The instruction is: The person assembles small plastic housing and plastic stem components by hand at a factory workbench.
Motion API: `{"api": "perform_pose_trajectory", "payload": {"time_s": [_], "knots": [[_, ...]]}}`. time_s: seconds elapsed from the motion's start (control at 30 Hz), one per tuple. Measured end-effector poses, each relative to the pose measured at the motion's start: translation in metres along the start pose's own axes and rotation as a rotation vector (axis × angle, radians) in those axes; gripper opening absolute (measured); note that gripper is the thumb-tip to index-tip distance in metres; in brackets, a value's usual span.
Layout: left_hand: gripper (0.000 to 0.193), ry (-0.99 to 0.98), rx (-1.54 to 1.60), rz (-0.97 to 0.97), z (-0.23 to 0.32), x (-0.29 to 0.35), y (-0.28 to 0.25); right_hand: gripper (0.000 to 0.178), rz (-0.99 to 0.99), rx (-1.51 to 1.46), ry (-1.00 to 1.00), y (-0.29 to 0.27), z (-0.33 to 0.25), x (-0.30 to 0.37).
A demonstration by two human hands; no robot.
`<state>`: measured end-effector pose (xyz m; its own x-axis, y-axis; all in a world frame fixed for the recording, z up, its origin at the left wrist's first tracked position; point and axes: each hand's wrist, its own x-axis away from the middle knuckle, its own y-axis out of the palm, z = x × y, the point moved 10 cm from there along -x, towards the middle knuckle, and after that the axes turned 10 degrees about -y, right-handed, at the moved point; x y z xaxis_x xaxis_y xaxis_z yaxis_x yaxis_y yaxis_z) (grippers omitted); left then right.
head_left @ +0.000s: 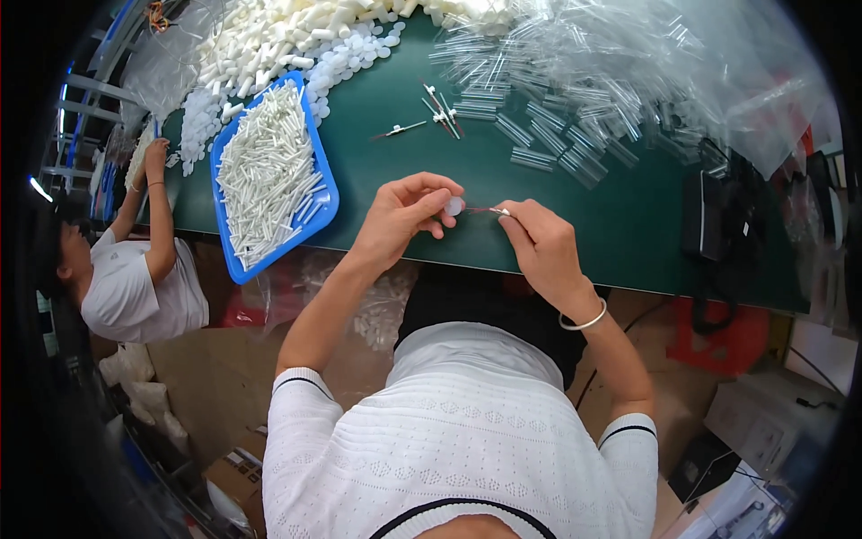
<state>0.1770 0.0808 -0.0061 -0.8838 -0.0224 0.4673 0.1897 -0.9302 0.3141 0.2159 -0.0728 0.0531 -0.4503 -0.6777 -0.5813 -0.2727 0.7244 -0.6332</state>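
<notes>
Near the front edge of the green table, my left hand (401, 218) pinches a small translucent white disc (453, 207) between thumb and fingers. From the disc a thin reddish wire (480, 209) runs across to my right hand (546, 244). That hand's thumb and forefinger are closed on the wire's other end, where a small white connector (505, 212) shows. Whether the wire passes through the disc is too small to tell. Beyond my hands, several similar wired pieces (442, 111) lie on the table.
Left of my hands stands a blue tray (330, 191) of short white tubes. White cylinders (269, 36) and loose discs (346, 56) are heaped behind it. Clear tubes (548, 126) and plastic bags fill the far right, near a black box (702, 216). Another person (144, 278) works at the left.
</notes>
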Motion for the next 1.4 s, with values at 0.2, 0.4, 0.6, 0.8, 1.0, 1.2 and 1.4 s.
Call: {"api": "perform_pose_trajectory", "payload": {"time_s": [0.2, 0.4, 0.6, 0.8, 1.0, 1.2, 1.4], "knots": [[0.024, -0.054, 0.435, -0.116, -0.029, 0.007, 0.008, 0.009, 0.097, -0.346, 0.306, -0.004, 0.0, 0.014], [0.027, -0.1, 0.506, -0.19, -0.037, 0.012, 0.02, 0.008, 0.221, -0.129, 0.198, -0.013, -0.012, 0.011], [0.026, -0.07, 0.574, -0.17, -0.041, 0.011, 0.015, 0.013, 0.175, 0.046, -0.003, -0.008, -0.035, 0.01], [0.027, -0.04, 0.545, -0.144, -0.041, 0.011, 0.01, 0.013, 0.15, 0.062, -0.038, -0.006, -0.039, 0.009], [0.028, 0.026, 0.416, -0.158, -0.034, 0.014, 0.011, 0.011, 0.163, -0.079, 0.133, -0.007, -0.022, 0.013], [0.027, 0.032, 0.356, -0.151, -0.033, 0.016, 0.014, 0.01, 0.137, -0.086, 0.178, -0.007, -0.019, 0.014], [0.025, 0.249, 0.056, 0.0, -0.01, 0.027, 0.013, 0.01, 0.145, 0.004, 0.075, -0.015, -0.034, 0.008]]}}
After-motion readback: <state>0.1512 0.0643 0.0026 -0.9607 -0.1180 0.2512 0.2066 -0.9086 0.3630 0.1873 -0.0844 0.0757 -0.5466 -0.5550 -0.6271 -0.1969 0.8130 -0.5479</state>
